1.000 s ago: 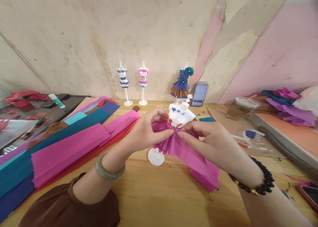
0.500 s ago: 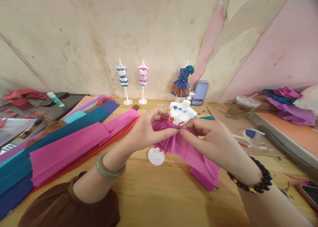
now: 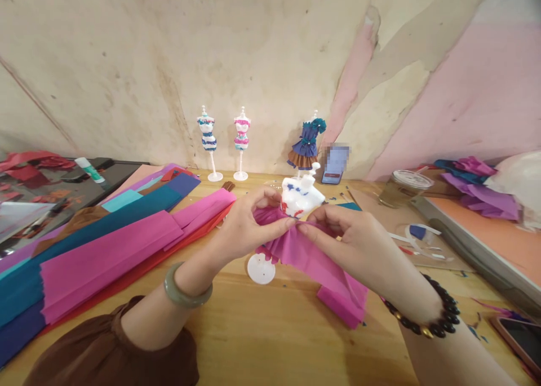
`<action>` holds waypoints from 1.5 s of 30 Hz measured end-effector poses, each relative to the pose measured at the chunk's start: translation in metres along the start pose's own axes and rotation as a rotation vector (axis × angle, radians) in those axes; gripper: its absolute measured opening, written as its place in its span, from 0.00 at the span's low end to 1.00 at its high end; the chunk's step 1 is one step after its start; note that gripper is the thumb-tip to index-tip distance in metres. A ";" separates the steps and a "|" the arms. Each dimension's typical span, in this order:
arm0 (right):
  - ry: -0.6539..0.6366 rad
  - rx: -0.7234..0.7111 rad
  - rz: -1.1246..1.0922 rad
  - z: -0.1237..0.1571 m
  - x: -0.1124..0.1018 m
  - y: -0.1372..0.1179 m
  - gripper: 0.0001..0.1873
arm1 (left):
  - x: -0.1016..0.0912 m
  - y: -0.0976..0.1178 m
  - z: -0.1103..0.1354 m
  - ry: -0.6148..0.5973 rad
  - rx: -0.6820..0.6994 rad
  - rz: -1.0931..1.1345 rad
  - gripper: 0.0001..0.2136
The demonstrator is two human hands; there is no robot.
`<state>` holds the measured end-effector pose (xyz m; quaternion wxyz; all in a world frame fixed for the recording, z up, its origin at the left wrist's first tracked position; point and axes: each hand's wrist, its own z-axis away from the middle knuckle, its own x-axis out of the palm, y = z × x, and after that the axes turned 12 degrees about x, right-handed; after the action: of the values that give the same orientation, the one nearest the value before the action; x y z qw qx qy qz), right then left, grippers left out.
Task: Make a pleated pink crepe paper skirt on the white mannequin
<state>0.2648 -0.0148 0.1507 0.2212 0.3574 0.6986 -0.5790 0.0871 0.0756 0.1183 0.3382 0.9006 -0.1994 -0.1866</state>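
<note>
A small white dress form (image 3: pixel 302 199) leans between my hands, with blue and red scraps on its torso and its round base (image 3: pixel 261 269) showing below. Magenta crepe paper (image 3: pixel 321 270) is gathered in pleats around its waist, and a loose strip trails down to the right. My left hand (image 3: pixel 257 228) pinches the gathered paper at the waist with its thumb; its other fingers curl behind the form. Close beside that thumb, my right hand (image 3: pixel 344 231) pinches the same paper edge between thumb and fingers.
Crepe paper strips (image 3: pixel 110 262) in several colours lie on the left. Three small dress forms stand along the wall, one wearing a blue and brown dress (image 3: pixel 307 143). A phone (image 3: pixel 336 165) leans nearby. A lidded cup (image 3: pixel 406 187) and another phone (image 3: pixel 518 338) sit on the right.
The view has shifted slightly. The dress form leans a little more, while both hands keep pinching the magenta paper at its waist.
</note>
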 end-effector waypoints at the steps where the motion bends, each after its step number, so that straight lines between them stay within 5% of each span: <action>1: -0.010 -0.012 0.002 -0.001 0.000 0.001 0.09 | -0.001 -0.001 -0.001 0.004 0.002 0.002 0.11; 12: -0.090 -0.158 -0.086 -0.001 -0.003 0.004 0.10 | -0.008 -0.002 -0.003 -0.032 0.039 -0.045 0.09; 30: -0.074 -0.204 -0.048 -0.003 -0.005 0.004 0.10 | -0.006 -0.007 0.001 -0.022 0.006 -0.096 0.11; 45: -0.052 -0.118 -0.124 -0.004 0.001 0.002 0.07 | -0.003 -0.001 0.002 -0.004 0.025 -0.118 0.12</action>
<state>0.2664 -0.0106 0.1500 0.2235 0.2847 0.7463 -0.5587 0.0836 0.0765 0.1168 0.3151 0.9145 -0.1490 -0.2054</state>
